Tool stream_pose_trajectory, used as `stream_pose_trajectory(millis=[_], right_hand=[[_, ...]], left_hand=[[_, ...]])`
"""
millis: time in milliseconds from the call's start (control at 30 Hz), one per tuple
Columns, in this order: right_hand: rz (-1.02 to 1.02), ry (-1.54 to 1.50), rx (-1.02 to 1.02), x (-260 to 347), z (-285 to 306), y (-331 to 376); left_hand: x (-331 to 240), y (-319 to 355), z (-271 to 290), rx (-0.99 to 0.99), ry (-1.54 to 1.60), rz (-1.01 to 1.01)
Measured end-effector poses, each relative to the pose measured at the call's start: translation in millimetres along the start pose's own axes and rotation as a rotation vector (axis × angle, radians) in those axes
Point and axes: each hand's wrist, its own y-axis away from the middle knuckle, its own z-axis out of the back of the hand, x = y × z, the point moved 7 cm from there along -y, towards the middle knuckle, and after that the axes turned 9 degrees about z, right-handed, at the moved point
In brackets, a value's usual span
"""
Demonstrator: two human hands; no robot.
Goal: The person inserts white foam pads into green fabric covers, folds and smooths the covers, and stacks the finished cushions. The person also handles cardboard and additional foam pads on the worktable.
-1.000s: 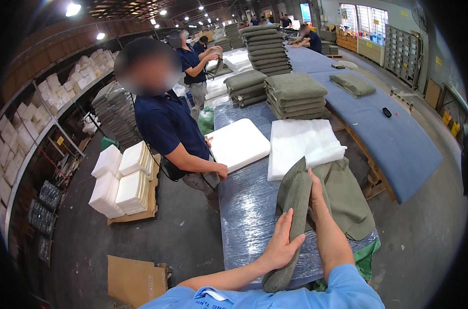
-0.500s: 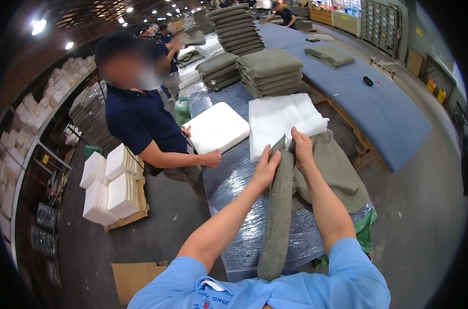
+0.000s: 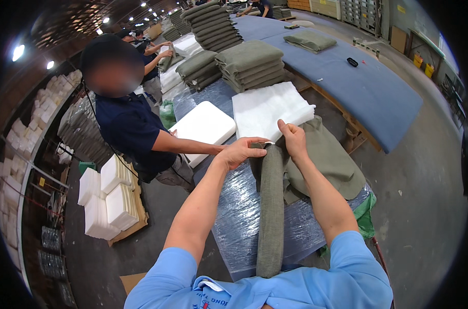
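A long olive-green woven fabric cover (image 3: 271, 216) stretches from my chest toward the far side, its near end against my shirt. At its far end, my left hand (image 3: 244, 152) has thumb and fingers closed on the edge of the fabric, where a small white bit shows. My right hand (image 3: 293, 140) is curled shut just right of that end, in front of a sheet of white batting (image 3: 272, 107); what it pinches is hidden. Beneath my right forearm lies a loose olive fabric piece (image 3: 332, 165). A white foam cushion block (image 3: 205, 126) rests to the left.
A co-worker in a dark shirt (image 3: 125, 121) stands at the left, one arm reaching behind my left hand. Folded olive covers (image 3: 252, 62) are stacked beyond the batting. The table (image 3: 218, 216) has plastic wrapping. White foam blocks (image 3: 110, 201) sit on the floor. A blue-topped table (image 3: 368, 87) stands right.
My left hand has turned and shifted left at the cover's far end, its fingers now bent over the edge. The right hand has curled closed. The co-worker's near arm has stretched toward my left hand.
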Motion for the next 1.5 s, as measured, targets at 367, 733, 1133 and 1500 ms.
stream_pose_trajectory(millis=[367,733,1133,1500], right_hand=[[0.062,0.054,-0.040,17,-15,-7],[0.165,0.446,0.025,24,-36,-21],[-0.127,-0.427,0.096,-2,-19,44],[-0.139,-0.333,0.091,-10,-25,47]], left_hand=[[26,-15,-15,-0.575,0.015,-0.241],[15,-6,-26,-0.849,-0.262,-0.366],[-6,25,-40,-1.222,-0.392,-0.566],[-17,-7,-7,-1.044,-0.729,-0.663]])
